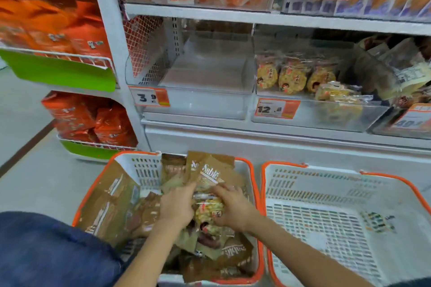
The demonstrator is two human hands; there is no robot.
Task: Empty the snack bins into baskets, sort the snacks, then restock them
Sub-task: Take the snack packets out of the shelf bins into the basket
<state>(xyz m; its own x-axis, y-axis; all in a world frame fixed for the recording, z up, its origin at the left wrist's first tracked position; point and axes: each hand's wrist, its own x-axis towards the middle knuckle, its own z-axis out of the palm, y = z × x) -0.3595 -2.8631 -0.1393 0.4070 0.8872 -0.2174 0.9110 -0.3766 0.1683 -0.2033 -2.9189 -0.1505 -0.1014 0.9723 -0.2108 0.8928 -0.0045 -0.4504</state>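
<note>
Gripping, my left hand: brown Sablé snack packets.
My right hand: closed on clear yellow-cracker packet.
Site: white orange-rimmed plastic basket.

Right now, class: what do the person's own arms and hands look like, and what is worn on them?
Both forearms are bare, with no sleeves in view. The left hand and right hand wear no gloves, rings or watch that can be seen. Dark blue clothing fills the lower left corner.
</note>
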